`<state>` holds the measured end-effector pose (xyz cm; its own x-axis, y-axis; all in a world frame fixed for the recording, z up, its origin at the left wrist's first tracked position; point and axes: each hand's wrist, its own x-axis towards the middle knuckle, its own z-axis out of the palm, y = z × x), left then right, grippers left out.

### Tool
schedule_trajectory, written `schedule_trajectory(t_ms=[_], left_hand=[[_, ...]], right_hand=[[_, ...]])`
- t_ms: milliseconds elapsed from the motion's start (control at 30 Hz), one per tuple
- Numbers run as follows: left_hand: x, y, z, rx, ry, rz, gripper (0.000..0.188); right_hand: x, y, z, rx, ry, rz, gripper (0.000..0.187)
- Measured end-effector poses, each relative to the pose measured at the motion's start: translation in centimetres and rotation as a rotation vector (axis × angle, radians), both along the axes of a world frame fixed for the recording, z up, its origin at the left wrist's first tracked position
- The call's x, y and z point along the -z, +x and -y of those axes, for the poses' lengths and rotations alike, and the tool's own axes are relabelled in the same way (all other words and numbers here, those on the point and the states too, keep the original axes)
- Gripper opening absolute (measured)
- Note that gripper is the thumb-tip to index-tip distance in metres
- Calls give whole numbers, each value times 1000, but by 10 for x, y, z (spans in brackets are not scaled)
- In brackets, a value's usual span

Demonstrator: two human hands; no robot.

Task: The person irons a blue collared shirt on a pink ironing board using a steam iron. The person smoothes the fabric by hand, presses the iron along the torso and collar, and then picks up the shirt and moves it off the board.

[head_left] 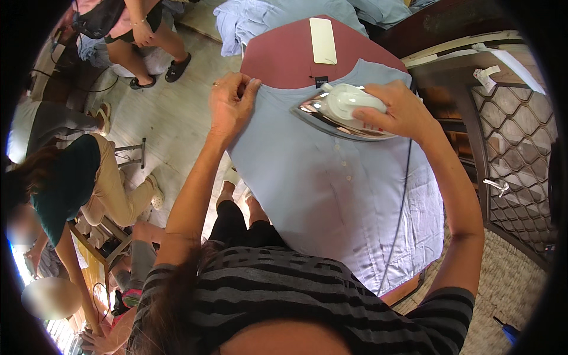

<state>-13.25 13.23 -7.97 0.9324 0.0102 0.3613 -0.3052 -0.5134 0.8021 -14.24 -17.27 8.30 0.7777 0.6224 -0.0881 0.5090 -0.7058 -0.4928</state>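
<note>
A light blue buttoned shirt (307,183) lies spread over a dark red ironing board (275,56), its neckline at the far end. My right hand (405,112) is closed round the handle of a white and silver clothes iron (340,103). The iron rests on the shirt's upper right part, tip pointing left, below the dark neck label (321,81). At the shirt's upper left edge, my left hand (232,102) is closed, thumb and fingers pinching the cloth at the shoulder. The iron's dark cord (405,189) runs down across the shirt toward me.
A pale card (322,40) lies on the board's far end, with heaped blue cloth (284,18) beyond. A brown lattice metal gate (515,136) stands at right. Several people are on the left, one in a dark green top (68,177). A small folding stand (133,152) is on the floor.
</note>
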Motion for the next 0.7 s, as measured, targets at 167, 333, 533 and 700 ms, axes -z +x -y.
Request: schedule_trajectory(t_ms=[167,333,533,700], left_hand=[[-3,2,8,-62,33,43,20],[0,7,8,-38,10,-2,21],[2,7,6,-20,63,14,23],[-1,6,4,-15,82,2,23]], right_hand=[[1,6,9,-61,-42,114,41],[5,16,18,-91,12,37,40],[10,21,9,-134,41,18,39],[10,23,8,-101,45,21,38]])
